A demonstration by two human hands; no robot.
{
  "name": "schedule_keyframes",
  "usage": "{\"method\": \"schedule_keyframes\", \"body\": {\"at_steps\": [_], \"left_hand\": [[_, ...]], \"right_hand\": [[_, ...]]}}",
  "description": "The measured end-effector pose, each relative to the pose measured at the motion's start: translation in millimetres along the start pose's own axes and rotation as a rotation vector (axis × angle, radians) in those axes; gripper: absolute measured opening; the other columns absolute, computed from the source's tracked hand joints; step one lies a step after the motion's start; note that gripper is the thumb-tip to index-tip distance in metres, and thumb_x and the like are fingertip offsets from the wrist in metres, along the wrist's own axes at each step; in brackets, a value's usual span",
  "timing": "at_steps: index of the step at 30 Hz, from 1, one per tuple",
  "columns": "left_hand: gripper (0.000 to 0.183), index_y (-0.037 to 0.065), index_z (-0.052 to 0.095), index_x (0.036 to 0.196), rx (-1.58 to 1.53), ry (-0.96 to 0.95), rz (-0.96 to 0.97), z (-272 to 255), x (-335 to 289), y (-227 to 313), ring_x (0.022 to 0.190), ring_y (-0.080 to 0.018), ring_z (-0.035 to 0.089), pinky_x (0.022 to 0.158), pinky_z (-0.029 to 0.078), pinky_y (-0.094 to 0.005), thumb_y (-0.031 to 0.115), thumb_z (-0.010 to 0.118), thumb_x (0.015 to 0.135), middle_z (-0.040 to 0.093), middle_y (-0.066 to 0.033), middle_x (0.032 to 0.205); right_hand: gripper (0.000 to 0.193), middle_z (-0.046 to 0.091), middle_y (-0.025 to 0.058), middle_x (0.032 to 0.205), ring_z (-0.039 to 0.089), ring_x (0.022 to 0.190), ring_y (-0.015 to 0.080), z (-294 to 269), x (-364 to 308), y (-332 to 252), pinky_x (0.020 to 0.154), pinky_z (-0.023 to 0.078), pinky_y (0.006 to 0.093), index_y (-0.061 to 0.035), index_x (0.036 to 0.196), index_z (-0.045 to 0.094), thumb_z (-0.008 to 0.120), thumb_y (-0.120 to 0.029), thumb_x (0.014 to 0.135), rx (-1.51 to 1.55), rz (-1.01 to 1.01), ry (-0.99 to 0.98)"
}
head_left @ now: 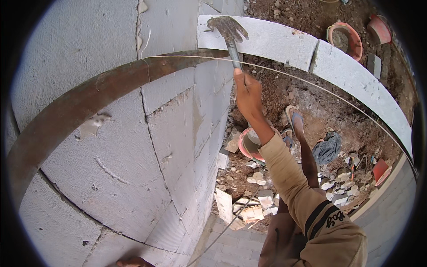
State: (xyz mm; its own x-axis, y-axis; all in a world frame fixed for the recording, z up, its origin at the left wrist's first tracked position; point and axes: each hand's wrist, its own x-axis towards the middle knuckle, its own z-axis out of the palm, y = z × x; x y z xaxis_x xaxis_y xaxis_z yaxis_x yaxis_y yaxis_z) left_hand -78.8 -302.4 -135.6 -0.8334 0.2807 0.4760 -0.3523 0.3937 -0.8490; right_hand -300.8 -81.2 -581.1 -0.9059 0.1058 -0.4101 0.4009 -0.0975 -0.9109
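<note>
A claw hammer (235, 46) is gripped by its handle in my right hand (247, 94), fingers wrapped around it. Its metal head lies over the left end of a white block (275, 38), where the course meets the block wall (173, 133). A thin string (307, 83) runs taut across the handle and along the blocks. Only a sliver of my left hand (133, 262) shows at the lower edge, against the wall; most of its fingers are cut off from view.
A curved brown bar (80, 104) crosses the wall on the left. Below are a red-rimmed bucket (249, 144), broken block pieces (255, 178) and a dark plastic bag (327, 147) on rubble. Another bucket (349, 40) stands beyond the blocks. My sandalled foot (294, 116) is on the dirt.
</note>
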Motion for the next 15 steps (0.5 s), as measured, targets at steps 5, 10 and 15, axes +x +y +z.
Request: {"method": "schedule_keyframes", "body": {"at_steps": [5, 10, 15], "left_hand": [[0.065, 0.005, 0.055, 0.144, -0.012, 0.026, 0.012, 2, -2, 0, 0.143, -0.0444, 0.033, 0.115, 0.023, -0.0685, 0.053, 0.033, 0.106, 0.042, -0.0265, 0.15], [0.066, 0.005, 0.054, 0.145, -0.02, 0.013, 0.018, 2, -2, -1, 0.143, -0.0447, 0.032, 0.116, 0.022, -0.0683, 0.053, 0.033, 0.106, 0.04, -0.0268, 0.151], [0.067, 0.005, 0.054, 0.145, -0.032, 0.021, -0.001, 3, -2, -1, 0.143, -0.0441, 0.031, 0.116, 0.022, -0.0677, 0.055, 0.032, 0.106, 0.04, -0.026, 0.152]], "right_hand": [[0.055, 0.036, -0.0031, 0.06, 0.035, 0.049, 0.0074, 0, -7, -9, 0.043, 0.028, 0.0267, -0.0103, 0.069, 0.042, 0.046, -0.049, 0.108, 0.67, -0.329, 0.146], [0.059, 0.042, -0.0008, 0.059, 0.035, 0.05, 0.0097, -1, 10, -4, 0.045, 0.031, 0.0296, -0.0061, 0.07, 0.047, 0.047, -0.052, 0.106, -0.105, -0.151, 0.05], [0.059, 0.038, 0.0096, 0.058, 0.035, 0.06, 0.0172, -2, -2, 5, 0.055, 0.039, 0.0383, 0.0023, 0.076, 0.052, 0.052, -0.049, 0.105, 0.563, -0.116, 0.086]]}}
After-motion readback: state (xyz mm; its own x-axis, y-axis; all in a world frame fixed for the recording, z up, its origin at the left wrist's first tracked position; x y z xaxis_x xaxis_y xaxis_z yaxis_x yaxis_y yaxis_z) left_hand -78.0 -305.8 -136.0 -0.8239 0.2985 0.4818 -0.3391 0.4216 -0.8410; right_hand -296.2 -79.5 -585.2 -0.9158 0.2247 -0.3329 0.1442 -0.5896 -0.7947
